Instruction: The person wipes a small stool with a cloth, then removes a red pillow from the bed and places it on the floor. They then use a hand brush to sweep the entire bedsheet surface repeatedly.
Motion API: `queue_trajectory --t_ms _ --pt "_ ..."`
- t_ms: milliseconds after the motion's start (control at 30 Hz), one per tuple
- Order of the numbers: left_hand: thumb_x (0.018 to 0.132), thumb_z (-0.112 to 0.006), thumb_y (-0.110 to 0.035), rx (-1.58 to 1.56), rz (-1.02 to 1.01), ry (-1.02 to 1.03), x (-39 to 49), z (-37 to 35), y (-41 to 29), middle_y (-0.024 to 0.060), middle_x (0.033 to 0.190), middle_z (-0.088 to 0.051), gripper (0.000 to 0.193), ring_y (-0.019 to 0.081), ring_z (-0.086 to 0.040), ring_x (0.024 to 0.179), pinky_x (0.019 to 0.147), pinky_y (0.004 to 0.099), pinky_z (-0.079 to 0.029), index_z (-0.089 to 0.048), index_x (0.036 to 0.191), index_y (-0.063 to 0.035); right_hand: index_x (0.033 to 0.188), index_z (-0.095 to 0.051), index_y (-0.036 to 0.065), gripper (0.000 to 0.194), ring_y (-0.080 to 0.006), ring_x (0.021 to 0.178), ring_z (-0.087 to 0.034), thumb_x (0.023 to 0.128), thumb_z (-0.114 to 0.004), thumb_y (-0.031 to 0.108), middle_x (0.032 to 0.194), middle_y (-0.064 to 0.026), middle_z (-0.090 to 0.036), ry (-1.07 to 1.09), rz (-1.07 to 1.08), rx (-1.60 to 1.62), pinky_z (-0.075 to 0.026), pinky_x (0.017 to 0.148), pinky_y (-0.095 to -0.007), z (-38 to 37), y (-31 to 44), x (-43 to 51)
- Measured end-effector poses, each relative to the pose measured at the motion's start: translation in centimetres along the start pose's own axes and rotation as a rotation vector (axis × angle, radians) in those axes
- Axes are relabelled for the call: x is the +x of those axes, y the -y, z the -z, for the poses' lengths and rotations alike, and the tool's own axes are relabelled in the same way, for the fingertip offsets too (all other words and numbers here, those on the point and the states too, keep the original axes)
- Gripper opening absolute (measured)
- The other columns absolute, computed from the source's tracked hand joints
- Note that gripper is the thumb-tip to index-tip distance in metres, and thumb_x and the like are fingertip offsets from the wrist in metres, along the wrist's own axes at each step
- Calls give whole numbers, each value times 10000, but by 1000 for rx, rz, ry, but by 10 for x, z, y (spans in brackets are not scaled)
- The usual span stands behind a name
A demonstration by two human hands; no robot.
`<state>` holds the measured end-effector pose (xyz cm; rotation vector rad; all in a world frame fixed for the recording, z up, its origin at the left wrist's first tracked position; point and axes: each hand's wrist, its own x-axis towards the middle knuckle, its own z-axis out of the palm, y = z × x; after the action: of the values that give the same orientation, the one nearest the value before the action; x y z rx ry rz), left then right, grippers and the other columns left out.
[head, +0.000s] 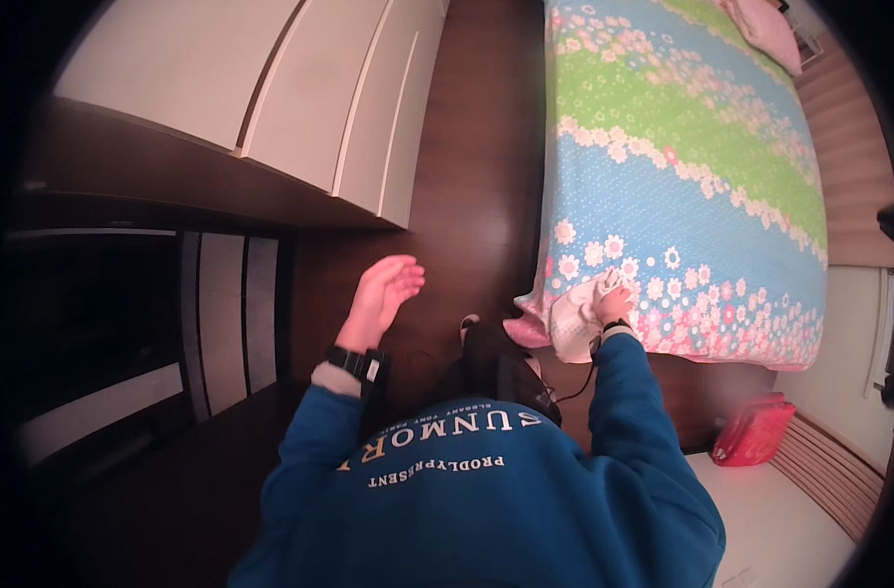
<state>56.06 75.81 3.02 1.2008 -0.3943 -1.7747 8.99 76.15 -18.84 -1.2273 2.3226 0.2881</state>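
My right hand (614,303) grips a pale, patterned cloth (576,320) at the near left corner of a bed. The cloth hangs down over the bed's edge, next to a pink piece of fabric (528,331). A flowered bedspread (675,213) in blue, green and pink covers the bed. On the other side, my left hand (392,287) is raised over the dark floor with its fingers slightly bent and nothing in it. Both wrists wear dark bands.
Cabinets with white doors (307,95) line the left side. A brown wooden floor (469,147) runs between them and the bed. A pink pillow (767,29) lies at the bed's far end. A red bag or package (756,434) rests at the lower right, beside a slatted wooden strip (829,456).
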Motion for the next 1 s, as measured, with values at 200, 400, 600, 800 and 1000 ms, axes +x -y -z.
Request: queue_trajectory --t_ms 200,400,600,800,1000 --pt "903 -520 -112 6 93 125 82 -79 -12 111 809 -625 112 223 -622 758 714 329 -510 -574 884 -16 1257 -401 156 586 -418 1198 -396 781 -689 339 1327 -157 -358 27 -122 27 -441 918 -505 4 1 25" --pt "918 -504 -104 123 243 228 173 -152 -28 103 798 -626 108 209 -624 730 686 317 -531 -568 885 -24 1328 -389 265 529 -389 1191 -414 843 -598 232 1321 -130 -380 28 -166 20 -445 912 -481 14 1 62" --pt "919 -493 -104 233 357 329 313 -235 -63 99 792 -627 117 207 -622 733 685 323 -527 -569 880 -23 1202 -501 162 314 -399 1140 -462 889 -509 186 1276 -146 -430 89 -237 83 -456 884 -503 16 5 85" --pt "914 -489 -91 227 390 397 409 -282 -133 101 812 -619 106 206 -605 750 701 329 -514 -569 902 -23 1160 -519 111 454 -313 1081 -514 728 -649 163 1162 -141 -519 182 -210 34 -454 876 -416 34 -4 88" --pt "912 -494 -101 236 396 367 491 -292 -224 105 814 -615 113 211 -605 752 701 333 -514 -572 893 -21 1141 -523 94 516 -269 1041 -529 652 -679 144 1106 -132 -548 833 131 439 -449 868 -376 142 63 135"
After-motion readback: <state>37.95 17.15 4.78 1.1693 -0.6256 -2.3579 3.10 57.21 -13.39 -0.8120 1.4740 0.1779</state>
